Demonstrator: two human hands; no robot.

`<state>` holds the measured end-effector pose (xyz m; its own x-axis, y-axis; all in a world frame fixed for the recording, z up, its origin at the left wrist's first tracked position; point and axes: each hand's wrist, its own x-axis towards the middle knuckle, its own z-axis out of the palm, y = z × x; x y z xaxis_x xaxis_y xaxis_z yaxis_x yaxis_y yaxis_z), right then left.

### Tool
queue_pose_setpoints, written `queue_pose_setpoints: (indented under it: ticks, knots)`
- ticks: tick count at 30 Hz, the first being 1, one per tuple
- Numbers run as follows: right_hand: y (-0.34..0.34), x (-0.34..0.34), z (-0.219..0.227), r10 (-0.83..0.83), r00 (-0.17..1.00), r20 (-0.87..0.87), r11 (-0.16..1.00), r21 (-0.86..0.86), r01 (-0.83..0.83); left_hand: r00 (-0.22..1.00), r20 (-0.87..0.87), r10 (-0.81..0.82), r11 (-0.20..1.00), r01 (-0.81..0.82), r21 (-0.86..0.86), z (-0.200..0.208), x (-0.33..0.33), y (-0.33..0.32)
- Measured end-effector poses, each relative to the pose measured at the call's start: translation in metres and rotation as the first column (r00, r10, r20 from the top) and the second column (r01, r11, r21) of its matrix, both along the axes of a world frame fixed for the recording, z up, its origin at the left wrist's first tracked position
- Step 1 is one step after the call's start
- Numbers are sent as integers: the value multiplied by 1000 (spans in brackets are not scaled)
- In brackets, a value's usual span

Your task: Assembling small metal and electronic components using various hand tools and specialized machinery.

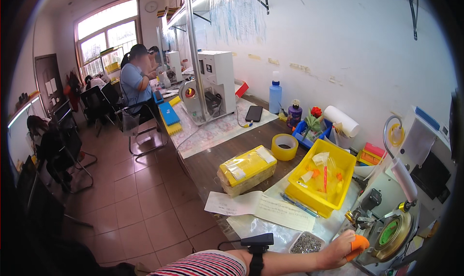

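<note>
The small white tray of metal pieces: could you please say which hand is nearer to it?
Left, of what shows: the left hand is just right of the white tray. The right hand is out of view, so I cannot place it.

White wall (348,49), reddish tiled floor (150,208), bright barred window (107,32), brown door (48,77), black chairs (93,99)

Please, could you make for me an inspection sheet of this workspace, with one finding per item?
Surface: dark table, partly covered by papers.
Things at hand: metal parts in white tray beside left forearm; green-centred disc near left hand.
Clutter: yellow bin, tape roll, wrapped box, phone, blue bottle.
Grip: left hand curled, orange finger cover; whether it holds anything, unclear. Right hand not in view.
Cables: white cable beside phone; black cable at wrist device.
Surroundings: seated person in blue, window, tiled floor.
</note>
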<state>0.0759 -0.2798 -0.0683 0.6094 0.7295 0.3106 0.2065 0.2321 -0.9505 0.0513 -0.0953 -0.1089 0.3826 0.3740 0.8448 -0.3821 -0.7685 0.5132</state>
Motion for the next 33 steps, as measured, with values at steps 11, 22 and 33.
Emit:
queue_pose_setpoints:
  ticks: [11,22,33]
  knots:
    - [-12,13,14,-206,940,271,964,221,147,995,-80,-54,992,62,107,30,-11,-6]
    - [11,29,46,-488,710,508,864,167,474,994,-101,35,998,-30,54,19,-19,6]
    - [52,32,55,-314,891,327,949,98,298,985,-169,28,998,-18,64,16,-26,6]
